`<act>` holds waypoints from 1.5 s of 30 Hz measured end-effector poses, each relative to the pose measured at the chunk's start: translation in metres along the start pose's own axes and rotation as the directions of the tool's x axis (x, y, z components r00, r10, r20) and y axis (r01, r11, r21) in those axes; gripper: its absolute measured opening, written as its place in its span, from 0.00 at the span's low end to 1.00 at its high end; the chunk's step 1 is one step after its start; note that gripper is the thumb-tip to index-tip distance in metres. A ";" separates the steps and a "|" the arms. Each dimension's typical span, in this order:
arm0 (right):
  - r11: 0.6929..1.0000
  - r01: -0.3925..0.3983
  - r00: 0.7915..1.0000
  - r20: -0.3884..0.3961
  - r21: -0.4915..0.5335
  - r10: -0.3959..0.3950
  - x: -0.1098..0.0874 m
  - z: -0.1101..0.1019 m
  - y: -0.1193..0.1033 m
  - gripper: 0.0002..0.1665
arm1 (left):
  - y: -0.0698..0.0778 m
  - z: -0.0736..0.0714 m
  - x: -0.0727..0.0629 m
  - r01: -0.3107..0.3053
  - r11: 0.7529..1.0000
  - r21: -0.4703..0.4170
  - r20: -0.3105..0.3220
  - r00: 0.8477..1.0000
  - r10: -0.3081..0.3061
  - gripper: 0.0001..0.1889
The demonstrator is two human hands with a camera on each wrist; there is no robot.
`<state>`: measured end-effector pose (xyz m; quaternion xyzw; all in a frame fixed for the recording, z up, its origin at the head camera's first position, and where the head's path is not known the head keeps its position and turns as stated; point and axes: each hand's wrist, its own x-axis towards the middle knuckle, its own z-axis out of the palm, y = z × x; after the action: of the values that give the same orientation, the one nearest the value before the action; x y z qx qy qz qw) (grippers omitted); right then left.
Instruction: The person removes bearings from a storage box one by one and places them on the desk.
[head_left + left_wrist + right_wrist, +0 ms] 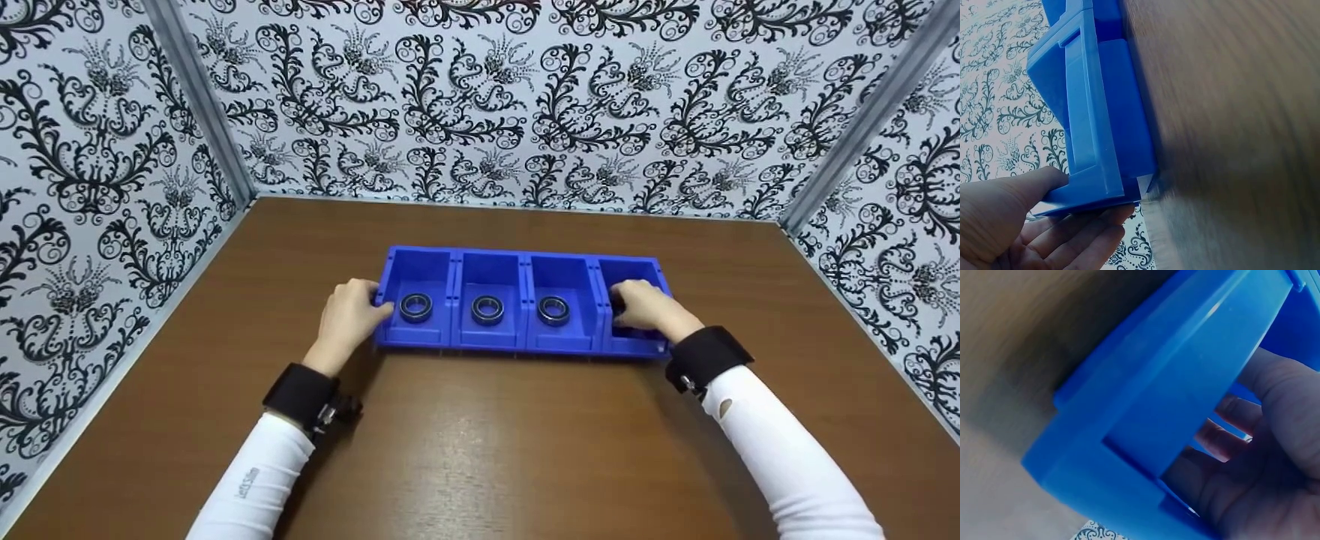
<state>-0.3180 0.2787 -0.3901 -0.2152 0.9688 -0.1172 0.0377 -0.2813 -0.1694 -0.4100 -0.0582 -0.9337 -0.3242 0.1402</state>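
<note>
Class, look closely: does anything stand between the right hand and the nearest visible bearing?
Yes: a divider of the blue tray stands between the right hand, which reaches into the rightmost compartment, and that bearing.

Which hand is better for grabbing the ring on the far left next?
Probably the left hand: it grips the blue bin close to that leftmost bearing. The right hand is in the far-right compartment, farther away.

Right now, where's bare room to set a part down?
Free: table between the white sleeves, nearer than the blue bin; strip between bin and back wall.
Crowded: the bin's left end, where the left hand grips; rightmost compartment, with the right hand in it; the other three, one ring each.
</note>
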 end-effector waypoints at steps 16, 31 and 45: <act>1.000 -0.003 1.000 -0.020 -0.027 0.003 0.000 0.005 -0.002 0.13 | -0.002 0.001 -0.002 0.018 1.000 0.002 0.009 1.000 -0.018 0.08; 1.000 -0.003 0.999 -0.040 -0.002 0.003 -0.003 0.004 -0.003 0.16 | 0.001 0.000 -0.002 0.016 1.000 0.003 -0.008 1.000 -0.016 0.05; 0.998 0.061 0.996 -0.058 0.003 -0.061 -0.002 -0.005 -0.002 0.24 | 0.002 0.000 -0.002 0.016 1.000 -0.001 -0.008 1.000 -0.016 0.08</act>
<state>-0.3161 0.2786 -0.3851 -0.2410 0.9622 -0.1270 0.0064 -0.2791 -0.1682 -0.4092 -0.0495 -0.9334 -0.3261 0.1412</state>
